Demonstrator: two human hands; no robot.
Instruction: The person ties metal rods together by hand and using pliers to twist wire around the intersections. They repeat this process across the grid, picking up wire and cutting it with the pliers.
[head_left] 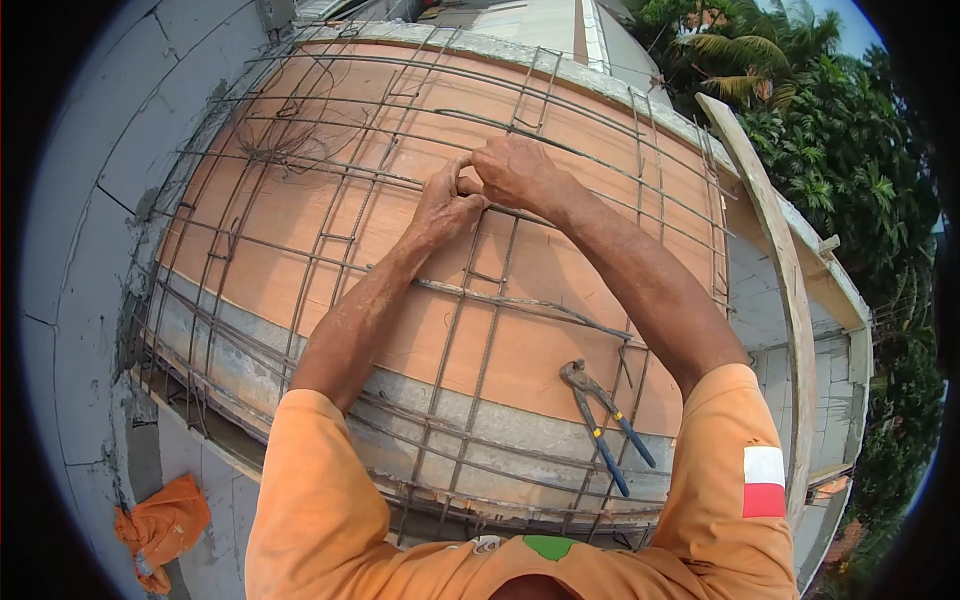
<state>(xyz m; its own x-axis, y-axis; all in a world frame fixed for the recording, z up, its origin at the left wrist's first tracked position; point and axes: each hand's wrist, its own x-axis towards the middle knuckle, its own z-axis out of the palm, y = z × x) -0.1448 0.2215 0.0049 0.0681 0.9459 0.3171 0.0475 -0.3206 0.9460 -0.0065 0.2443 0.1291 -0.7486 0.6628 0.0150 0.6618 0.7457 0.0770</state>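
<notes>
Both hands meet over the steel rebar grid [345, 170], near its middle. My left hand [447, 208] is closed, thumb and fingers pinched together beside a crossing of bars. Touching it from the right, my right hand [515, 172] is curled closed with its knuckles up. Whatever lies between the fingers is too small or hidden to name. Pincers [600, 420] with dark blue and yellow handles rest with their jaws up the slope, on the bars at the lower right. A tangle of thin wire [275, 145] sits on the grid at the upper left.
Orange-brown panels [400, 335] lie under the bars. A grey block wall [120, 200] rises at the left, with an orange cloth [165, 530] at its foot. A long wooden plank [780, 260] stands along the right edge, with trees [830, 150] beyond.
</notes>
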